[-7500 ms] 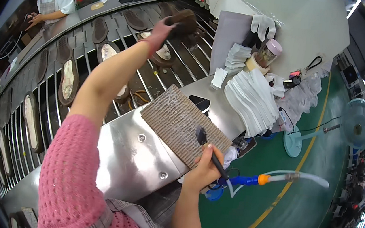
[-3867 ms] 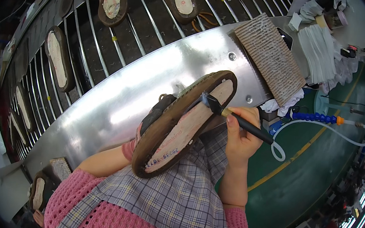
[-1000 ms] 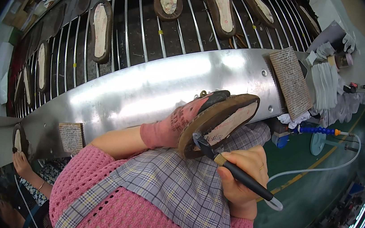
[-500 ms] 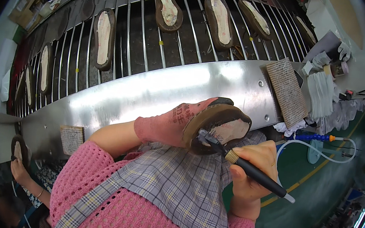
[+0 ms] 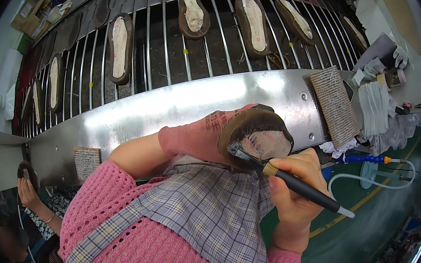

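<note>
My left hand (image 5: 194, 134), in a pink work glove, is wrapped round a dark brown shoe (image 5: 259, 122) above my lap. The shoe's underside faces up, with a pale board showing inside its brown rim. My right hand (image 5: 296, 206) is bare and closed round a glue brush (image 5: 312, 192) with a black handle and a brass-coloured knurled collar. The brush's dark tip touches the shoe's inner rim on the side nearest my left hand. My left fingers are mostly hidden beneath and behind the shoe.
Beyond a shiny metal ledge (image 5: 183, 97), several brown shoes (image 5: 254, 25) lie on a rack of metal rods. A rough brown block (image 5: 334, 106) and white cloths (image 5: 374, 108) are at right; a smaller block (image 5: 86, 163) is at left. Another person's hand (image 5: 28, 194) holds a shoe at far left.
The shoe in my left hand has turned slightly, showing more of its brown side. My right hand and the brush have shifted slightly right; the brush still touches the rim.
</note>
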The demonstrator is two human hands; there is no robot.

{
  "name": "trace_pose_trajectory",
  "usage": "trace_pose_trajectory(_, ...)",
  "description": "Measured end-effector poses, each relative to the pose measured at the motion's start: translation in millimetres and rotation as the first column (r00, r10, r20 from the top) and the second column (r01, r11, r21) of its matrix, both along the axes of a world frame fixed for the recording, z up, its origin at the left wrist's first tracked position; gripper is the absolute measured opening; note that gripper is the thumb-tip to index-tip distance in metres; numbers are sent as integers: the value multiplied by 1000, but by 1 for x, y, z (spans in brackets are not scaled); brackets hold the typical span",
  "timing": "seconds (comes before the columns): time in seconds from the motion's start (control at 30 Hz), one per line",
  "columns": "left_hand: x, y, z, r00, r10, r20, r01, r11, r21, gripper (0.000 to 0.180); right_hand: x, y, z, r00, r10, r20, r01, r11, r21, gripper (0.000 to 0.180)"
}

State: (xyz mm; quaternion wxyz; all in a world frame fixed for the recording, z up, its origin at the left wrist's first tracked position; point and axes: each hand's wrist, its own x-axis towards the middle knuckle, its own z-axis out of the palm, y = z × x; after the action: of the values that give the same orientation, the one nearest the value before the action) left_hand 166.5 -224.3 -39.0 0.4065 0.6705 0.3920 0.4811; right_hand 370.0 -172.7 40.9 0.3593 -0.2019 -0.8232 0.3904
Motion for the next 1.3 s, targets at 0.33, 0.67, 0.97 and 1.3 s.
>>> trace_pose_trajectory(0.33, -14, 5, -9, 1000, 13, 6, -11, 961, -278, 91, 0, 28, -1, 999, 20, 47, -13, 990, -143, 18)
trace_pose_trajectory(0.67, 2, 27, -73, 800, 281, 531, 7, 879, -477, 75, 28, 43, -16, 945, -304, -119, 216, 857, -468, 13)
trace_pose_trajectory(0.97, 12, 61, -79, 436, 225, 871, 323, 864, -385, 55, 30, 50, -41, 862, -438, -255, 437, 897, -63, 14)
trace_pose_trajectory(1.3, 6, 68, -40, 899, -6, 439, 173, 924, -341, 51, 16, 50, -30, 879, -427, -213, 461, 649, 604, 27)
